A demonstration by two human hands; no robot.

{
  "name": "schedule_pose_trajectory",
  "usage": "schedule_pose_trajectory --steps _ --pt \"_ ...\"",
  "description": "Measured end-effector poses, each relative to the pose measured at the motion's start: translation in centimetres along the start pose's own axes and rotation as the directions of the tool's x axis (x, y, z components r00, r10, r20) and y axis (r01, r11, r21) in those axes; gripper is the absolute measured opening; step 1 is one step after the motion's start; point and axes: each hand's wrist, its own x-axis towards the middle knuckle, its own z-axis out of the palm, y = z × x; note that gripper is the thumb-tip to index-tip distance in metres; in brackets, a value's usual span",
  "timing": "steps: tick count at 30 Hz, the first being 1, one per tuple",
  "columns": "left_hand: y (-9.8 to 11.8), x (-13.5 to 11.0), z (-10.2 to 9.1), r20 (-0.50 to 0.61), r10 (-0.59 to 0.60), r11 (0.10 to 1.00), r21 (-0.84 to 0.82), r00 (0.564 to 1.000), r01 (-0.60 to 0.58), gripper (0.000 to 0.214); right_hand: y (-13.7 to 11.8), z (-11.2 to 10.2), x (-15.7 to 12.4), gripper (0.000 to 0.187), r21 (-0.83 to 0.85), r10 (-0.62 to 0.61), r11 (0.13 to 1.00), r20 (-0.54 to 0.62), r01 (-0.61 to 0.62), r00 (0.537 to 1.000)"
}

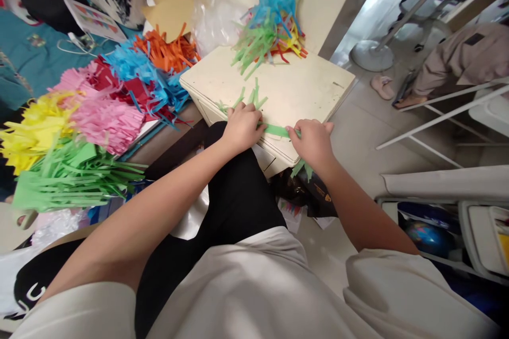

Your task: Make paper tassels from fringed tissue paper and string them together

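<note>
Green paper strip spans left-to-right between our left hand and right hand; both pinch it, neither nearer.

Around the cream wooden cabinet

A multicoloured heap of fringed paper strips lies on the cabinet's back part. Over its near edge, a fringed green paper strip spans from the left hand to the right hand. Left of the cabinet, fringed bundles crowd together: the orange paper bundle farthest back, the blue paper bundle before it, then the pink paper bundle, with the yellow paper bundle to its left and the green paper bundle nearest. A clear plastic bag sits between the orange bundle and the heap. Below the cabinet's near right corner lies a glossy black bag.
</note>
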Motion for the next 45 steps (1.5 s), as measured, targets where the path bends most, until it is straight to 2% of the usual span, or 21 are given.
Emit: schedule_pose_trajectory --steps 7,10,12,14,16,18,21,25,29,35,40,45 --pt "-0.9 0.3 1.5 -0.095 0.026 1.0 0.014 0.995 -0.025 0.013 0.1 1.0 -0.4 0.042 -0.061 -0.075 0.996 -0.114 0.069 0.991" --pt "-0.5 -0.1 1.3 -0.184 0.115 0.993 0.016 0.976 -0.114 0.016 -0.1 1.2 -0.7 0.044 -0.062 -0.107 0.993 -0.156 0.098 0.982" --pt "0.1 -0.7 1.0 -0.167 0.209 0.978 0.057 0.964 -0.202 0.019 -0.2 1.1 -0.8 0.042 -0.064 -0.113 0.993 -0.17 0.103 0.979" --pt "0.7 -1.5 0.8 -0.098 0.292 0.954 0.108 0.951 -0.281 0.026 -0.3 0.7 -0.8 0.038 -0.066 -0.108 0.993 -0.173 0.098 0.979" --pt "1.0 -2.4 0.9 -0.059 0.343 0.932 0.148 0.938 -0.331 0.032 -0.5 0.1 -0.7 0.033 -0.075 -0.103 0.993 -0.17 0.091 0.98" --pt "1.0 -3.4 1.3 -0.066 0.367 0.919 0.18 0.928 -0.351 0.038 -0.8 -0.5 -0.9 0.033 -0.09 -0.117 0.991 -0.175 0.102 0.978" --pt "0.8 -4.6 2.0 -0.084 0.372 0.914 0.204 0.924 -0.35 0.047 -2.0 -0.9 -2.0 0.042 -0.096 -0.223 0.973 -0.171 0.209 0.96" --pt "0.8 -5.2 2.2 -0.077 0.37 0.917 0.192 0.926 -0.351 0.05 -3.2 -0.2 -4.5 0.058 -0.072 -0.356 0.933 -0.063 0.352 0.932" --pt "0.9 -5.0 1.9 -0.088 0.365 0.921 0.177 0.927 -0.346 0.05 -2.2 0.4 -5.8 0.064 -0.077 -0.322 0.945 -0.037 0.318 0.946" --pt "0.4 -4.9 1.4 -0.071 0.442 0.886 0.186 0.894 -0.424 0.032 -0.9 0.1 -6.4 0.058 -0.055 -0.312 0.95 -0.068 0.309 0.948" --pt "0.1 -4.0 0.3 -0.005 0.371 0.919 0.148 0.929 -0.366 0.034 -0.7 0.2 -6.4 0.04 0.016 -0.294 0.954 -0.142 0.299 0.945" --pt "-0.2 -2.2 0.0 -0.028 0.277 0.96 0.045 0.96 -0.276 0.026 -0.4 0.0 -5.3 0.032 0.081 -0.233 0.965 -0.178 0.251 0.956"
